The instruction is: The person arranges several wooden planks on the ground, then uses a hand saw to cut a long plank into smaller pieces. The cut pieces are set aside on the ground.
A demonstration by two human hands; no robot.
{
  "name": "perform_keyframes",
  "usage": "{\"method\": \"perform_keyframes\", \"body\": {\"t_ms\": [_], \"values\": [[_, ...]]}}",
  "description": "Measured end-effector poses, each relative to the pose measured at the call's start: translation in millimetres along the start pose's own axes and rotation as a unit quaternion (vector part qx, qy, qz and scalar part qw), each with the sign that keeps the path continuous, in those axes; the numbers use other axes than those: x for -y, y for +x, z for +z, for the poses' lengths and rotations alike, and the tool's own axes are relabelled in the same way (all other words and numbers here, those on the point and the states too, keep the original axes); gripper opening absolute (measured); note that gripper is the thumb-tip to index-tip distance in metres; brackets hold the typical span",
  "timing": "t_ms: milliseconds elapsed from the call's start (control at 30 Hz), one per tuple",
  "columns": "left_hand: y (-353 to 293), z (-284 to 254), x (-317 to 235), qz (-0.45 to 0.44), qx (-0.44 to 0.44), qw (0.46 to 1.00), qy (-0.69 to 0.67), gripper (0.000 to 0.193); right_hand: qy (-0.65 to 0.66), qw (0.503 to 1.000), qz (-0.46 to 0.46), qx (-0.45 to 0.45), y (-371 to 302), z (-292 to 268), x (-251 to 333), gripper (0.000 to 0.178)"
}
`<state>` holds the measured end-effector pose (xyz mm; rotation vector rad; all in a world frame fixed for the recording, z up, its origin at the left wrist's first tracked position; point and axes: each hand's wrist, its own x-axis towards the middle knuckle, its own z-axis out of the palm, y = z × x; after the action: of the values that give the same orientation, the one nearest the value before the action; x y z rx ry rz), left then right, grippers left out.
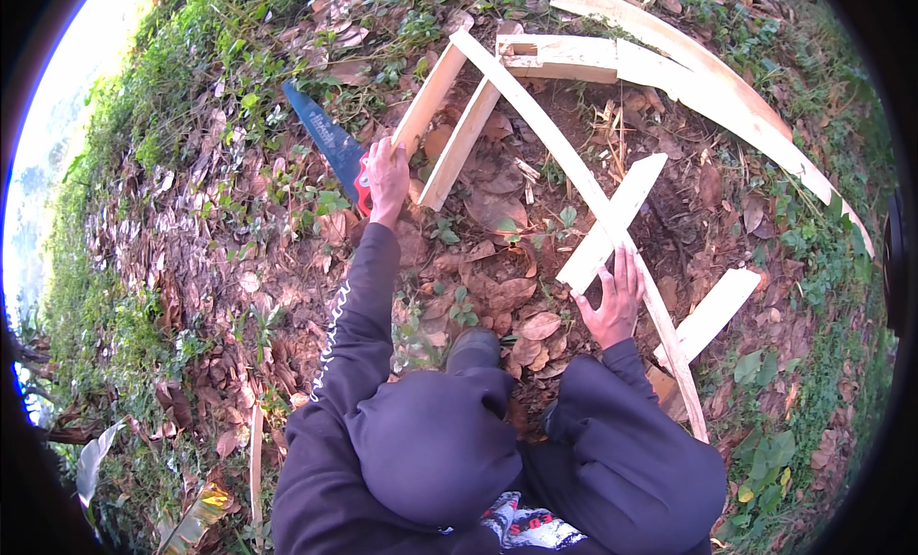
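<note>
left hand [387,187] is reaching forward, fingers bending over the near end of a short board [432,91]; cannot tell if it is gripping or only touching. saw [327,136] is lying just left of that hand, blade pointing up-left, red handle [362,184] sitting right beside the palm and partly hiding behind it. right hand [615,302] is spreading wide, thumb standing apart, fingertips resting on a long thin strip [550,134]; not closing around it.

strip is running diagonally from upper middle to the right knee [622,440], its far end meeting the top of the short board. it is crossing over a wider pale board [626,206] just ahead of the right hand. second short board [461,144] is slanting beside the first, its upper part passing under the strip. another pale board [712,316] is lying right of the strip, near the right hand.

farther out, a notched block [564,58] is lying at top, a long board [736,110] curving past it in the fisheye. wood splinters [526,171] are lying between the boards. dry leaves [507,292] are covering the soil, green plants [172,125] growing around. thin stick [255,464] is lying lower left.
</note>
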<state>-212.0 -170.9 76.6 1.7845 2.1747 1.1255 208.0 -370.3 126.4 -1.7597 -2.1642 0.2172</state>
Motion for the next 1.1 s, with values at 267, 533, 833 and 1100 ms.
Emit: {"method": "perform_keyframes", "body": {"t_ms": [267, 533, 833, 1100], "values": [[-0.8, 0.4, 10.7, 0.001, 0.012, 1.000, 0.009, 0.024, 0.001, 1.000, -0.001, 0.000, 0.0, 4.8, 2.8, 0.059], [-1.6, 4.7, 11.3, 0.017, -0.011, 1.000, 0.015, 0.026, -0.002, 1.000, -0.002, 0.003, 1.0, 6.0, 1.1, 0.062], [-0.4, 8.0, 0.6, -0.008, -0.004, 1.000, 0.013, 0.029, 0.001, 1.000, 0.003, 0.014, 0.7, 1.7, -1.7, 0.062], [-0.7, 7.4, 2.5, -0.003, 0.003, 1.000, 0.006, 0.027, 0.005, 1.000, 0.000, 0.008, 0.4, 5.2, -4.4, 0.062]]}}
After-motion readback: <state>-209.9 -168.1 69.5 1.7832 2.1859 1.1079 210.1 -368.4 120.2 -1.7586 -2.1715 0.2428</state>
